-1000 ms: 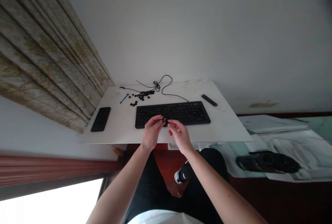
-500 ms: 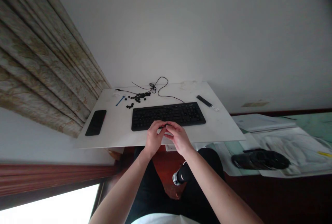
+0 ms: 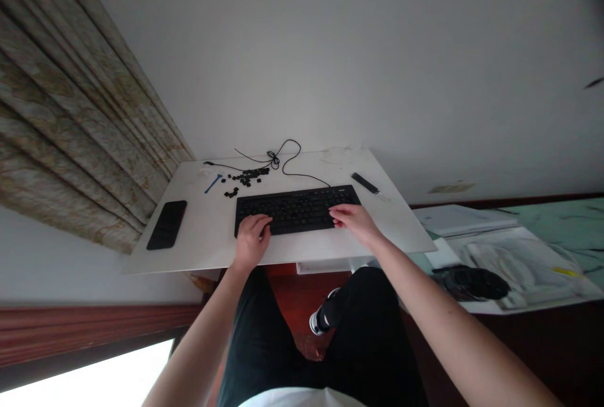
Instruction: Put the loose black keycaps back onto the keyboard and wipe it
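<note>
A white desk board stands against a plain pale wall, with a patterned, pleated curtain hanging down its left side. Off the right edge, sheets of paper lie on a lower surface, a dark object on top of them. Below the near edge are the person's black trousers and a foot in a dark sock.

The black keyboard sits near the middle of the desk, close to the near edge, and both hands rest on it, well apart. The left hand lies curled over the keys at the keyboard's left end, and the right hand reaches flat across the right end; neither shows anything held.

Beyond the far edge lies a scatter of loose black keycaps, with a looped black cable just behind them. A blue pick lies to their left — a black phone lies nearer the left edge, and a black stick sits toward the far right corner.
</note>
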The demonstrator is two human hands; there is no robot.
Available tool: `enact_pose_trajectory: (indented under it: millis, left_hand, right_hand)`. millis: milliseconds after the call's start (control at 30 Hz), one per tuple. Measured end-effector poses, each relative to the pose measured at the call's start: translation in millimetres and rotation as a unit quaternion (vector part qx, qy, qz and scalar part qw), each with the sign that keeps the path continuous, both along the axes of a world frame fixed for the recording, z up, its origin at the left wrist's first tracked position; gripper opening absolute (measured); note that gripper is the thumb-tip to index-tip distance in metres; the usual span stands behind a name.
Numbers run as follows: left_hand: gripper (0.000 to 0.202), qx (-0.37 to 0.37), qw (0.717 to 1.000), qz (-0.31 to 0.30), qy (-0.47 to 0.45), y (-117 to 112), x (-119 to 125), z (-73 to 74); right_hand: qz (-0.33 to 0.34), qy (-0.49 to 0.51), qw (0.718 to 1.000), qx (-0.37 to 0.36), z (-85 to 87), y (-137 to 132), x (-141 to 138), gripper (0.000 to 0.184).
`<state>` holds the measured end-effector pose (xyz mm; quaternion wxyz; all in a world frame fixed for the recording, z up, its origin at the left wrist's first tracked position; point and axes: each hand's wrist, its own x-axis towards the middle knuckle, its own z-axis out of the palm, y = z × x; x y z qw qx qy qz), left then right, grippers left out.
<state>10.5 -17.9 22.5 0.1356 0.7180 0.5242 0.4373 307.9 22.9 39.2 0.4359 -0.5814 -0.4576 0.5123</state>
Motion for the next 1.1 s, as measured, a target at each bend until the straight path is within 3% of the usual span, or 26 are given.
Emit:
enact_pose_trajectory:
  millis: [100,300,567,800,1100]
  left_hand:
    - [0.023,0.001,0.996,0.084,0.025,8,-33,-10.4]
    - [0.022,-0.024,0.995,0.098,-0.018,13,-48,-20.7]
    - [0.02,-0.031,0.995,0.092,-0.014,16,-47,-22.3]
    - [0.021,-0.039,0.996,0.084,-0.005,14,-45,-22.0]
    - [0.021,-0.034,0.996,0.087,-0.004,17,-43,-22.8]
  right_hand:
    - [0.032,-0.143,0.989,0.018,4.3,29,28,0.02]
    - [0.156,-0.306,0.933,0.103,5.8,62,37,0.006]
    - [0.19,-0.334,0.919,0.089,6.0,73,34,0.009]
    - [0.149,-0.343,0.927,0.038,-0.8,83,32,0.009]
    - [0.178,-0.453,0.874,-0.012,-1.2,99,39,0.027]
